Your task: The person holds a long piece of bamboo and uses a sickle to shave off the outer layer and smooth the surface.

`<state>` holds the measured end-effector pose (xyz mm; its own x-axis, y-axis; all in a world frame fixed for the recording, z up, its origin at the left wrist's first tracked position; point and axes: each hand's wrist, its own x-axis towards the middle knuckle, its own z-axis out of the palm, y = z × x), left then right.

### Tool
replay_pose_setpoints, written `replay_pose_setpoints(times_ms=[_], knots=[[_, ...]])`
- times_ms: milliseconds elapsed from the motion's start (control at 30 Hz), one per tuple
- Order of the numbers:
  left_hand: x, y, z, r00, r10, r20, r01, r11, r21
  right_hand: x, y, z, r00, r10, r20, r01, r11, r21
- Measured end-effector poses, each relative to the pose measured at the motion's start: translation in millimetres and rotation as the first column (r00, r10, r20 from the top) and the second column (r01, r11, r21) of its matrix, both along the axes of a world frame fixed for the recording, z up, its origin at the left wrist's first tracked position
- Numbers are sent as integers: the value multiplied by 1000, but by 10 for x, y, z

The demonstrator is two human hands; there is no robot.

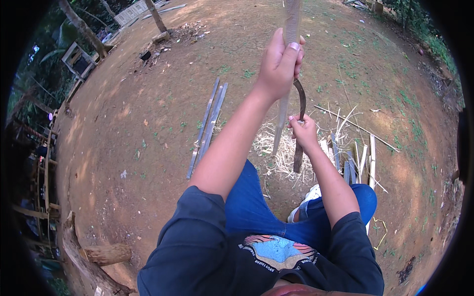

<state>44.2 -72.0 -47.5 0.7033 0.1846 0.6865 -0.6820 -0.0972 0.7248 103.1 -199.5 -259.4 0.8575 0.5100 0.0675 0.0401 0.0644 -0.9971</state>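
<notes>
My left hand (282,64) is wrapped around a long pale slat of wood or bamboo (292,22), held out in front of me. Its narrow lower end hangs over a heap of curly shavings (284,163). Below and to the right, my right hand (304,134) is closed on a sickle-like curved knife (301,98). The dark blade arcs upward, its tip close beside the slat under my left hand. From beneath my right fist the handle end sticks out downward. Whether the blade touches the slat I cannot tell.
Two long flat strips (210,118) lie on the dirt to the left. Several cut slats (363,160) and a thin stick (365,130) rest right of the shavings. My shoe (310,198) is near the heap. A log (106,254) lies at the lower left.
</notes>
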Motion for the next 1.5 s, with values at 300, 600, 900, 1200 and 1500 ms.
replay_pose_setpoints(times_ms=[300,600,900,1200,1500], knots=[[78,-86,18,1000,29,12,-29,999,33,72,136,-209,960,-280,33,281,957,-70],[-146,390,-40,990,135,39,-132,990,-57,775,-912,-1375,802,-521,291,596,680,-427],[-54,506,-50,981,191,35,-188,979,-81,662,-813,-1033,815,-569,107,572,764,-298],[51,279,-44,992,112,63,-106,991,-86,-149,179,299,935,207,-290,-210,978,21],[46,184,1,997,73,15,-70,988,-138,64,83,-303,975,77,-210,-105,986,-129]])
